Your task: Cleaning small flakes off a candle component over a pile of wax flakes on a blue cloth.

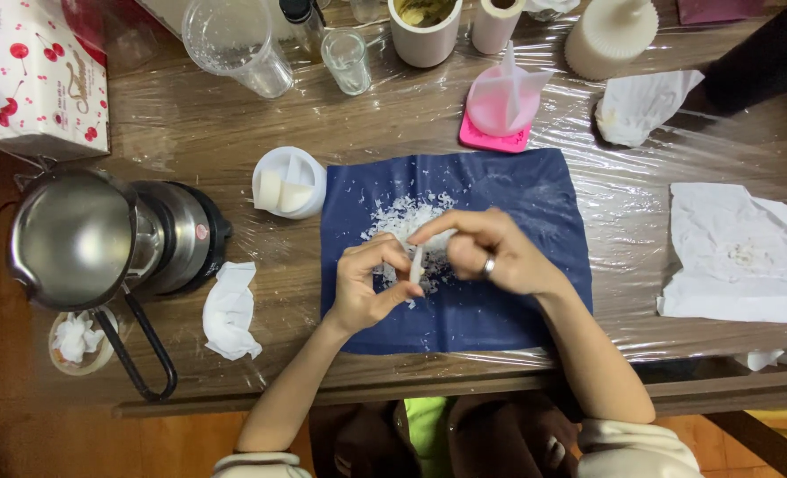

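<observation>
- White wax piece (417, 263): above navy cloth (500, 310), pinched by left hand (364, 285) and right hand (485, 250).
- White shavings (402, 217): heaped on cloth, behind both hands.
- White mould (288, 181): left of cloth, on counter (393, 124).

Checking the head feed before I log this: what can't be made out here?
- White piece between left hand and right hand: mostly hidden by fingers.
- Cup contents: cut by top edge.
- Dark sleeve: its owner is out of view.

Wooden table (393, 119), plastic-wrapped; blue cloth (509, 310), tissues (739, 252), pot (79, 235).
</observation>
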